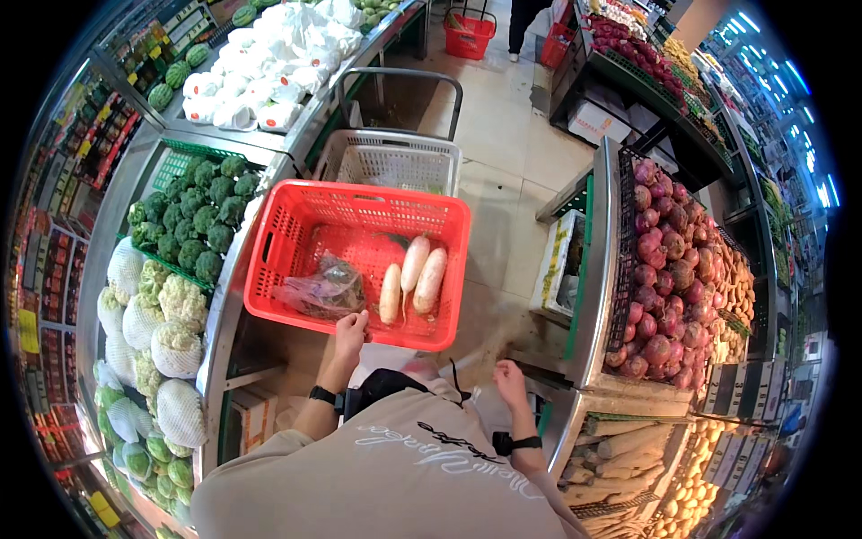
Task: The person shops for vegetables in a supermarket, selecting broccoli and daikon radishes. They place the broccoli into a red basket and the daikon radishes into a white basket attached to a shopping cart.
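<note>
My left hand (351, 335) is curled over the near rim of a red plastic crate (283, 252), with the thumb on the inner side. Inside the crate, just beyond that hand, lies a clear plastic bag (323, 290) with dark greens in it. Three white radishes (429, 281) rest to the right of the bag on the crate's floor. My right hand (510, 383) hangs at my right side, its fingers loosely curled and nothing in them. It is nearest the metal-edged produce stand (596, 323).
Behind the red crate is a grey crate (397, 145) beside a black cart handle (404, 72). Broccoli (202, 209) and cauliflower (176, 343) line the left; red onions (673, 269) fill the right stand. A person (525, 23) and a red basket (469, 35) are up the aisle.
</note>
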`<move>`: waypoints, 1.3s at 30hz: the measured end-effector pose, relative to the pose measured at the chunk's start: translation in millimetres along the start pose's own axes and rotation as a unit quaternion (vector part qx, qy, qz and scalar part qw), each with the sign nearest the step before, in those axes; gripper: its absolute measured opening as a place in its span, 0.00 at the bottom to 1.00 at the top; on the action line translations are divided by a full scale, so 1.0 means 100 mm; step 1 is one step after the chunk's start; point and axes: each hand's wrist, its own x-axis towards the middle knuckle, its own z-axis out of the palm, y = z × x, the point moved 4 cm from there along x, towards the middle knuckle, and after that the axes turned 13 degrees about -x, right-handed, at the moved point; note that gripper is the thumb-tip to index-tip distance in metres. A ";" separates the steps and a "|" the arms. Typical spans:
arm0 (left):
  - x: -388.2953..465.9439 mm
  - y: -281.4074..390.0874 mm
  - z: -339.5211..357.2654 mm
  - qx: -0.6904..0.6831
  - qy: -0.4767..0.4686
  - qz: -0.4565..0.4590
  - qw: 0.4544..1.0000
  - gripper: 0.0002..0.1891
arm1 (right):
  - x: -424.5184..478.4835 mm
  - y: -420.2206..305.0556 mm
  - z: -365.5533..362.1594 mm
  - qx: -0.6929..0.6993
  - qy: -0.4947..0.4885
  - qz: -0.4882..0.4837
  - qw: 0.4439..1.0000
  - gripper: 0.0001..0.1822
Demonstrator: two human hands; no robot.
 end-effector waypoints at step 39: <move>-0.40 -0.40 1.39 -0.060 0.339 0.170 0.923 0.09 | 4.05 -0.93 -0.89 0.120 -0.281 0.031 0.952 0.08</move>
